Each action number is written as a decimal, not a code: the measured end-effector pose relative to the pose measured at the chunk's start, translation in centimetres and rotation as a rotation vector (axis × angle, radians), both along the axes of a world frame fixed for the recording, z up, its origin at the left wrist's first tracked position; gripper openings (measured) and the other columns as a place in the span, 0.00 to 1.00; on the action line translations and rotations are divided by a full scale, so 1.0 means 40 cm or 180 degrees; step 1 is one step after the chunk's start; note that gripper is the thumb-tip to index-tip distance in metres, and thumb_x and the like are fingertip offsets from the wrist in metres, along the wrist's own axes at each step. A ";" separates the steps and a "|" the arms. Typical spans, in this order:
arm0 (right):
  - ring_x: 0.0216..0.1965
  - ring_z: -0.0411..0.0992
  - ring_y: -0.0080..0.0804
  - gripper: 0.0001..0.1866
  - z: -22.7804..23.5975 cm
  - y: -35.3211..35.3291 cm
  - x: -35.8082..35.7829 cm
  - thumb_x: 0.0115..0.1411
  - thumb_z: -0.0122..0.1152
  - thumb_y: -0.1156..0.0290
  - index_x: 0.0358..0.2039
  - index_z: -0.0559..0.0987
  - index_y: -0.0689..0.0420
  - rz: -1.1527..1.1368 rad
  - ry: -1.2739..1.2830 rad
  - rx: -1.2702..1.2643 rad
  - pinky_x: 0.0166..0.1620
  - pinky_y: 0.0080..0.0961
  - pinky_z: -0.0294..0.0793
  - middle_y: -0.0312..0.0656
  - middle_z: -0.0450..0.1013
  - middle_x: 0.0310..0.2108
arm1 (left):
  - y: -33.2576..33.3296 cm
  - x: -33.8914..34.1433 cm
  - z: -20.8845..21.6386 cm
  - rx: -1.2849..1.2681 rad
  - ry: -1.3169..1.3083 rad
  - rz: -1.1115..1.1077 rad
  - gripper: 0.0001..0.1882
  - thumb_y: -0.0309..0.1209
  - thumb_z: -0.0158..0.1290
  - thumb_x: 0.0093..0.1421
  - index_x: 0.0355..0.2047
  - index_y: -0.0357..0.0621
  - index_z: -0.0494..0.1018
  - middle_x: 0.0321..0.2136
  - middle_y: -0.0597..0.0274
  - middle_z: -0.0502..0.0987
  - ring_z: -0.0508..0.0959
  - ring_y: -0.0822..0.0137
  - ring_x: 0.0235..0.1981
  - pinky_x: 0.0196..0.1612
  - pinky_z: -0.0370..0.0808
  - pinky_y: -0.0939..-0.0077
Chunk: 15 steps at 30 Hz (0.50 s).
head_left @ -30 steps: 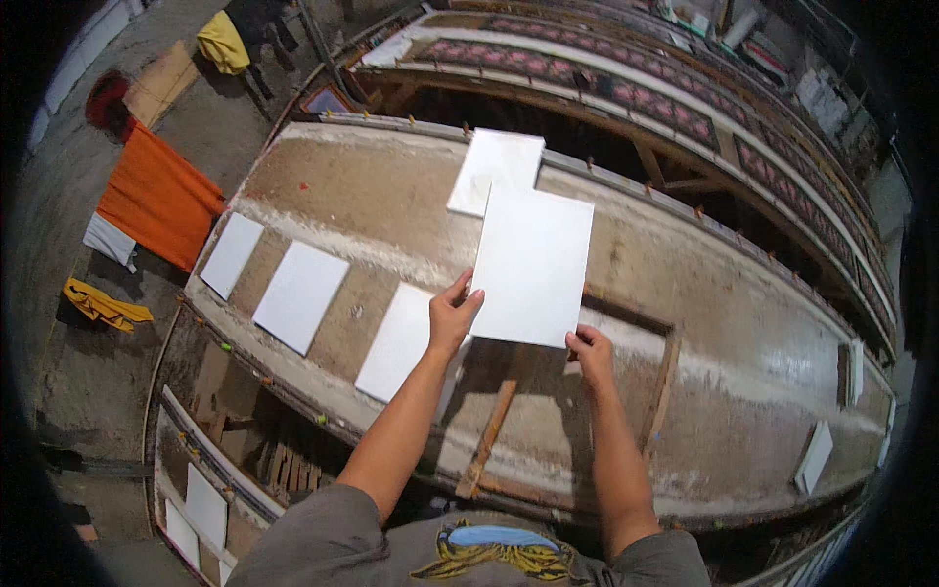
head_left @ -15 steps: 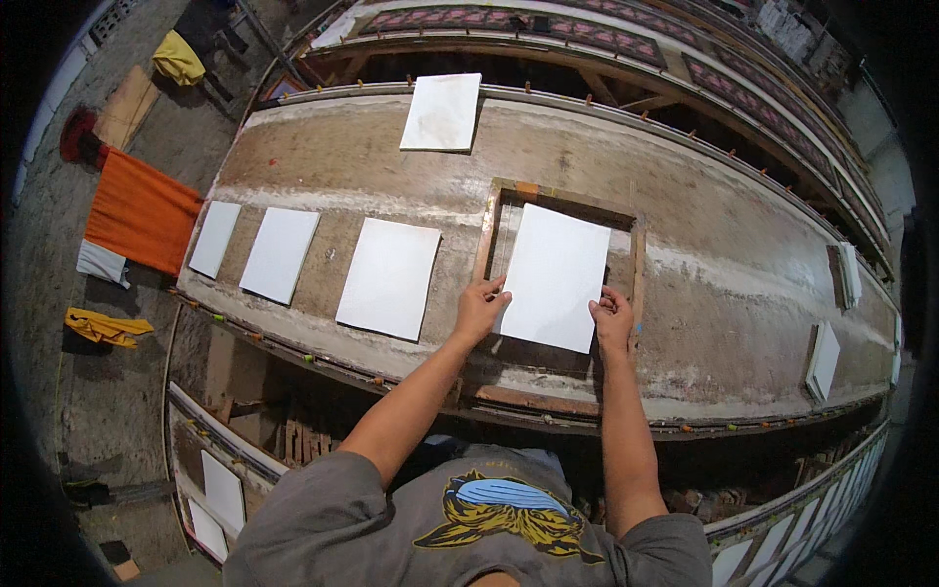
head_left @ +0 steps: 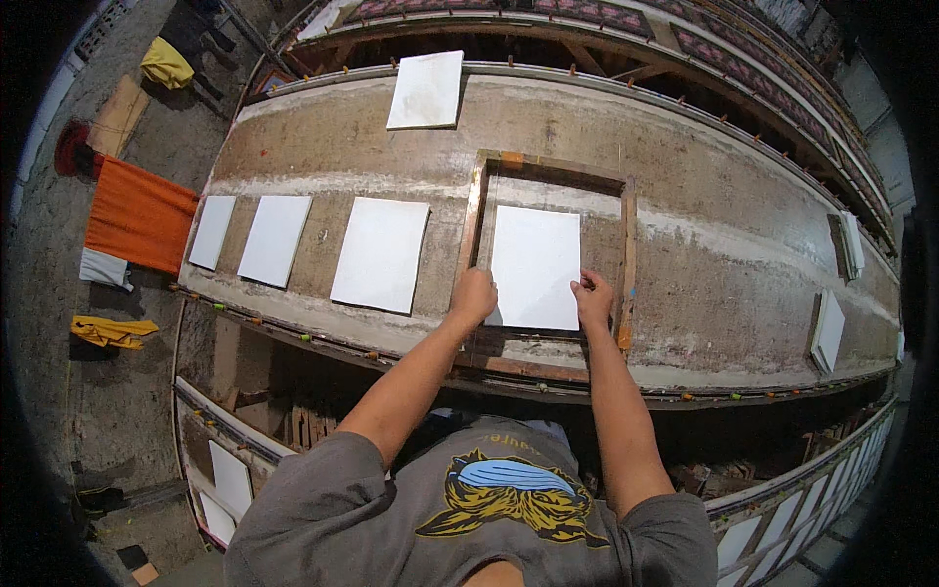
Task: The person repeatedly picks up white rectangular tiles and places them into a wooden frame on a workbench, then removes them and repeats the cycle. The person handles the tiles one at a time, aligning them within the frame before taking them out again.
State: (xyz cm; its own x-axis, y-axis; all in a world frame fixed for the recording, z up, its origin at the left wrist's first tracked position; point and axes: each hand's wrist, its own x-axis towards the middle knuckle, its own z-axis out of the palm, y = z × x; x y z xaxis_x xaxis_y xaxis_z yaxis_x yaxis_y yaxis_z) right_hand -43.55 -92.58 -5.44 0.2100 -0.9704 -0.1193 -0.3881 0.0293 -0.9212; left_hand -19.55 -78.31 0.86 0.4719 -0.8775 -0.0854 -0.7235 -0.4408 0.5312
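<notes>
**While a frame [head_left: 628,264] is lying on the table [head_left: 729,284], a white panel [head_left: 536,259] is filling much of it**

At far left, an orange cloth [head_left: 140,217] is hanging beside the table's end. Three other panels [head_left: 380,252] are lying in a row, and a fourth panel [head_left: 425,90] is lying by the far edge. The left hand [head_left: 475,293] is closing in at the white panel's left edge; its fingertips are hiding, so I cannot tell its grip. The white panel is sitting inside the frame, nearer its left bar. The right hand [head_left: 592,296] is touching the right edge, thumb and fingers standing narrow; whether they are pinching, I cannot tell. At far right, more panels [head_left: 827,333] are showing on the table.
</notes>
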 end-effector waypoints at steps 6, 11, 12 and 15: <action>0.33 0.73 0.23 0.22 -0.002 0.014 0.003 0.52 0.73 0.78 0.49 0.83 0.62 -0.0056 0.0052 0.0105 0.39 0.23 0.74 0.35 0.76 0.31 | -0.009 -0.003 -0.001 0.0664 -0.0006 0.0002 0.11 0.31 0.59 0.59 0.32 0.32 0.82 0.36 0.38 0.81 0.82 0.38 0.38 0.44 0.79 0.48; 0.31 0.74 0.27 0.23 0.009 0.024 0.009 0.49 0.75 0.75 0.48 0.84 0.58 -0.0152 0.0047 0.0186 0.39 0.27 0.76 0.37 0.78 0.30 | -0.015 -0.002 0.025 0.0827 0.0059 -0.0025 0.12 0.31 0.58 0.59 0.33 0.30 0.81 0.38 0.37 0.81 0.82 0.39 0.41 0.46 0.79 0.49; 0.30 0.74 0.27 0.23 0.012 0.026 0.008 0.49 0.75 0.75 0.48 0.85 0.58 -0.0182 0.0098 0.0158 0.39 0.27 0.76 0.37 0.78 0.29 | -0.017 -0.005 0.036 0.0857 0.0084 -0.0030 0.12 0.31 0.58 0.60 0.33 0.30 0.81 0.38 0.37 0.81 0.82 0.39 0.42 0.46 0.79 0.49; 0.32 0.73 0.23 0.23 0.034 0.033 0.011 0.51 0.74 0.77 0.50 0.83 0.63 -0.0028 0.0068 0.0267 0.39 0.23 0.75 0.34 0.76 0.29 | -0.012 -0.001 0.023 0.0858 0.0063 0.0054 0.12 0.31 0.59 0.60 0.33 0.30 0.81 0.39 0.37 0.80 0.81 0.40 0.44 0.48 0.79 0.50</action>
